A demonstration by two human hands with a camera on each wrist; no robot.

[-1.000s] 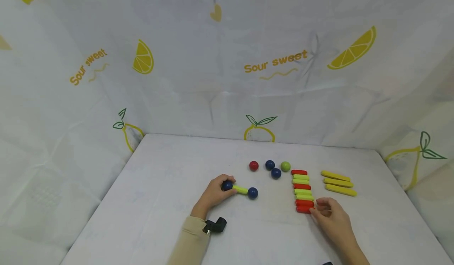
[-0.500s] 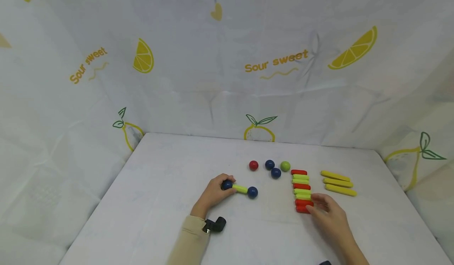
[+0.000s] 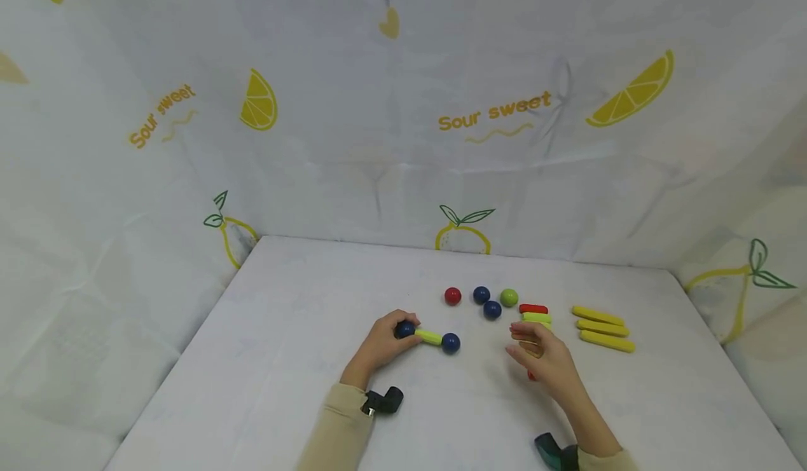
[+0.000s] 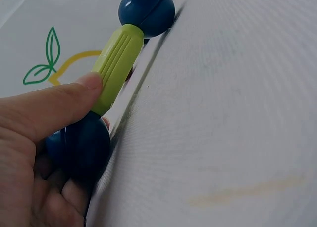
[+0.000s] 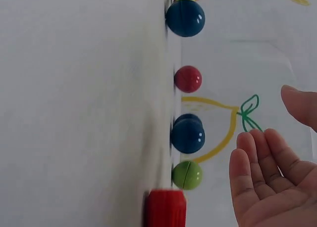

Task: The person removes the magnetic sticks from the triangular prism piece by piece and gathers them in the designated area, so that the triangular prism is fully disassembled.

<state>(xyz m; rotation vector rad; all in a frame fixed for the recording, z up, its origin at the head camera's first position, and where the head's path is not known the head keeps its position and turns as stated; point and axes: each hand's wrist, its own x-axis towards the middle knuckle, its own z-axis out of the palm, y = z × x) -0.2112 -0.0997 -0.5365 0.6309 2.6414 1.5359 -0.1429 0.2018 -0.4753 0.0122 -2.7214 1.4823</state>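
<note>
My left hand (image 3: 383,341) grips one end of a piece made of a light green rod (image 4: 119,61) with a blue ball (image 3: 450,343) at each end. The left wrist view has the thumb on the rod and the fingers around the near blue ball (image 4: 81,143). My right hand (image 3: 543,357) hovers over a column of short red and light green rods, covering most of them. A red rod (image 3: 533,308) and a light green rod (image 3: 536,317) show beyond its fingers. In the right wrist view its fingers are loosely bent, with nothing between them and the thumb.
Behind the hands lie a red ball (image 3: 452,296), two loose blue balls (image 3: 492,310) and a green ball (image 3: 509,298). Three longer yellow sticks (image 3: 607,340) lie to the right. A white lemon-print cloth (image 3: 353,141) hangs behind the white table (image 3: 252,380).
My right hand has left the right edge of the rod column and moved left and up, over the rods, with nothing in it. The left hand keeps its grip in place.
</note>
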